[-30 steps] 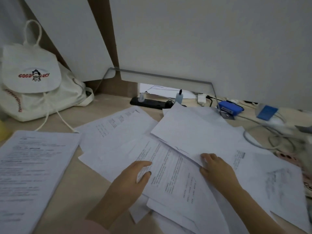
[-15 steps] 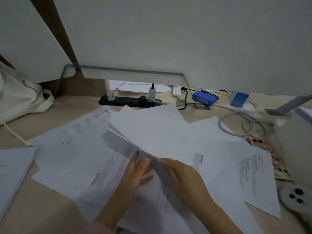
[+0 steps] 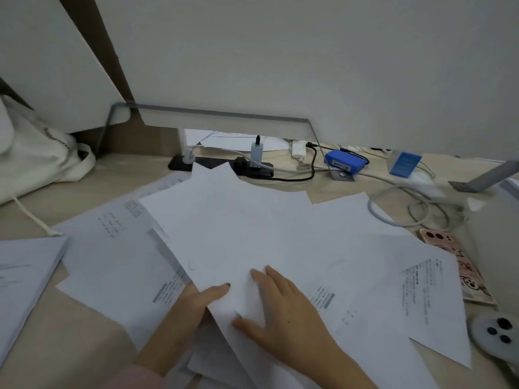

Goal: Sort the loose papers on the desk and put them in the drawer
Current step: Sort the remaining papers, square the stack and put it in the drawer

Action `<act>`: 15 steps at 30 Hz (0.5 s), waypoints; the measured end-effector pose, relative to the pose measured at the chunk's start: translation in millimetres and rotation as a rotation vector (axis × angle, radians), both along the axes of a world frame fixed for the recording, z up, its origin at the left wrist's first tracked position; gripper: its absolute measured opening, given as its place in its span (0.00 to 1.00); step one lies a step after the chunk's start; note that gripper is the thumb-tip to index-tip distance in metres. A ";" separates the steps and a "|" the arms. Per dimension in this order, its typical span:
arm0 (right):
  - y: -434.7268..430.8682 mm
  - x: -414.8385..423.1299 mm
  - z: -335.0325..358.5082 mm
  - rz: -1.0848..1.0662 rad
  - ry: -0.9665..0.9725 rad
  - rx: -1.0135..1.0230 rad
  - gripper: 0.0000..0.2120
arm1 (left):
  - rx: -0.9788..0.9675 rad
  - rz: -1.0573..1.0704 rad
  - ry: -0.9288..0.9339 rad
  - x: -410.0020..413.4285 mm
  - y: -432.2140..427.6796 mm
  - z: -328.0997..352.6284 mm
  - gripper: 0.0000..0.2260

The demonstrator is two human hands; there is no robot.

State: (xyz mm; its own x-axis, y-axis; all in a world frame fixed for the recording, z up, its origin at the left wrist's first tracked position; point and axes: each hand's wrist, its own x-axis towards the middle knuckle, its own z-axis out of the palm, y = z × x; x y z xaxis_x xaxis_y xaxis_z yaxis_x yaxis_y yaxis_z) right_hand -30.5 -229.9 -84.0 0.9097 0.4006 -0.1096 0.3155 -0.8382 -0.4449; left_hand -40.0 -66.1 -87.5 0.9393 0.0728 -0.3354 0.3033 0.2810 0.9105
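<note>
Loose white papers (image 3: 238, 234), some printed and some blank, lie overlapping across the middle of the desk (image 3: 84, 346). My left hand (image 3: 193, 307) pinches the near edge of the top sheets, thumb on top and fingers hidden underneath. Just to its right, my right hand (image 3: 283, 310) rests flat on the same sheets with its fingers spread. A separate stack of printed papers (image 3: 22, 279) lies at the left edge. No drawer is in view.
A white cloth bag (image 3: 36, 153) sits at the back left. Along the back are a black power strip (image 3: 224, 167), a blue box (image 3: 345, 161) and grey cables (image 3: 407, 203). At the right are a pink phone (image 3: 460, 265) and a white controller (image 3: 494, 329).
My hands have come together at the near edge of the pile. My left hand slid under the top sheets and pinched them; blank sheets now cover the printed one. The view shifted right.
</note>
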 end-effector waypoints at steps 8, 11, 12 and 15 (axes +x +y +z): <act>-1.9 3.9 4.1 -0.129 -0.108 0.145 0.08 | 0.054 0.032 0.088 -0.4 6.6 -9.4 0.07; -18.9 14.8 20.7 -0.295 -0.034 0.411 0.09 | 0.139 0.126 0.066 0.1 14.5 -10.1 0.09; -24.7 17.8 30.2 -0.336 0.019 0.564 0.09 | 0.164 0.159 0.051 0.0 18.6 -9.7 0.09; -40.4 23.1 58.7 -0.413 0.323 1.078 0.09 | 0.292 0.233 -0.016 -0.6 31.8 -9.6 0.10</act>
